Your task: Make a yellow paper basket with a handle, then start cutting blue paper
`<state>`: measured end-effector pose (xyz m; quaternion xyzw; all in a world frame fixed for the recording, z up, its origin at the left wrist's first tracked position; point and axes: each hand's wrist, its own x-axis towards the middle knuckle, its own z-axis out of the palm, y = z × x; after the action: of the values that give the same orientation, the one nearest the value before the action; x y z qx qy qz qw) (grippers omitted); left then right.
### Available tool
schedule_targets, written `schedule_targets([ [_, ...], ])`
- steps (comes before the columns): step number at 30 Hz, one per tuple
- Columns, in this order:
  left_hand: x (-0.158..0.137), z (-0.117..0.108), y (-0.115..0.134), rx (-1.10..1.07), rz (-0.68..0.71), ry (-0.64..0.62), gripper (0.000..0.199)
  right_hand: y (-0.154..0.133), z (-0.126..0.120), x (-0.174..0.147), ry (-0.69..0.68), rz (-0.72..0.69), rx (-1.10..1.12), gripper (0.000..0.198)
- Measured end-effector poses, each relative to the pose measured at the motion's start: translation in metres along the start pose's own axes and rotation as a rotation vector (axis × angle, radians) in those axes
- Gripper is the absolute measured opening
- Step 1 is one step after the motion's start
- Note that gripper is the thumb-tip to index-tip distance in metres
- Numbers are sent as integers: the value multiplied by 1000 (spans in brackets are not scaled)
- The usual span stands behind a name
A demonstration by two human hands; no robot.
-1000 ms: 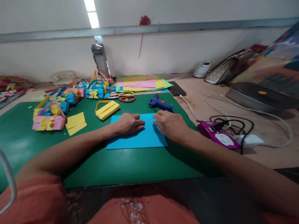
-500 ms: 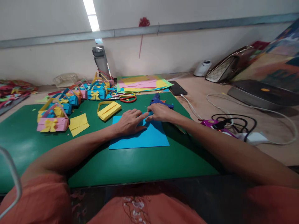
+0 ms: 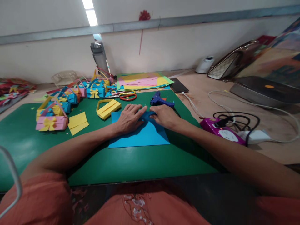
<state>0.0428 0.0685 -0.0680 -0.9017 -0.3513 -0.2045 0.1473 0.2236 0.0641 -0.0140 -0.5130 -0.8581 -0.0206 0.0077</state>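
A sheet of blue paper (image 3: pixel 140 139) lies on a green cutting mat (image 3: pixel 140 165) in front of me. Its far edge is lifted and bent toward me between my hands. My left hand (image 3: pixel 131 118) rests over the sheet's far left part, fingers across the edge and thumb on the near side. On the right, my right hand (image 3: pixel 165 116) pinches that same edge between thumb and fingers. Just behind the right hand is a blue glue gun (image 3: pixel 160 99). A yellow folded paper bag (image 3: pixel 109 108) with a handle lies beyond my left hand.
Finished paper bags with bows (image 3: pixel 52 122) stand at the left, beside a folded yellow paper (image 3: pixel 78 122). Scissors (image 3: pixel 128 96) and stacked coloured sheets (image 3: pixel 142 82) lie at the back. A phone (image 3: pixel 179 86), purple power strip (image 3: pixel 221 129) and cables are at the right.
My right hand has shifted slightly right along the paper's far edge, and that edge is now raised and bent between the hands. The view has tilted a little.
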Motion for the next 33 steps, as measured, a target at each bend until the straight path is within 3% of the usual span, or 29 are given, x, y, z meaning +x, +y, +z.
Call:
schedule_targets([
  [7, -1, 3, -2, 5, -60, -53, 48, 0, 6, -10, 56, -13, -40, 19],
  [18, -4, 8, -5, 54, -43, 29, 32, 3, 17, -10, 92, -36, -82, 16],
  [24, -2, 7, -6, 54, -51, -3, 21, 2, 17, -12, 111, -58, -97, 15],
  [30, -4, 2, -4, 93, 47, 218, 28, 2, 19, -14, 126, -39, -117, 17],
  [33, -6, -2, -1, 110, 127, 270, 26, 1, 22, -13, 136, -31, -122, 21],
])
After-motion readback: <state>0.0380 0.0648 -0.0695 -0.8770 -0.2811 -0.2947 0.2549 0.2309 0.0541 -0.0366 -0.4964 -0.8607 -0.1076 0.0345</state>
